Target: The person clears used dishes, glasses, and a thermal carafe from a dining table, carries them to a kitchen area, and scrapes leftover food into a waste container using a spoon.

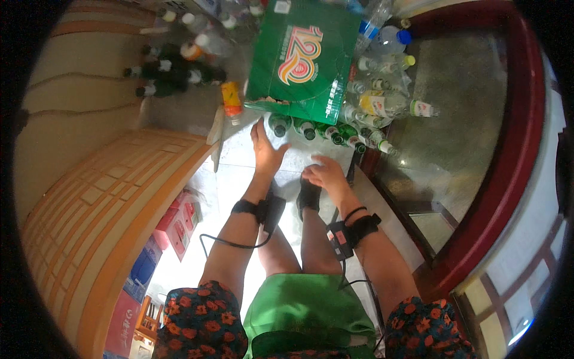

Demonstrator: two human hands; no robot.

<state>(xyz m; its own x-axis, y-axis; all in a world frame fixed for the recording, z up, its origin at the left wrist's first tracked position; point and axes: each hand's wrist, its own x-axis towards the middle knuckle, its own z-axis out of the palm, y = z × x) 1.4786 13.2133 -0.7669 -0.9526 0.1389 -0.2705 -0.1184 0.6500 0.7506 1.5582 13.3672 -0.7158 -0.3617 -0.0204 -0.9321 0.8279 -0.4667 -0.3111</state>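
Observation:
My left hand reaches forward with thumb and fingers spread, holding nothing. Its fingertips are nearest to a green glass bottle that lies with its neck towards me. Further right, my right hand hangs in the air with its fingers loosely bent and apart, and grips nothing. More green glass bottles lie in a row beyond it, necks pointing at me. Above the row is a green cardboard box with a large printed number and a torn near edge. It hides the rear of the bottles.
Clear plastic bottles crowd the box's right side. An orange-labelled bottle lies left, near dark glass bottles. A wooden lattice panel borders the left, with pink boxes behind it. On the right stands a dark red frame.

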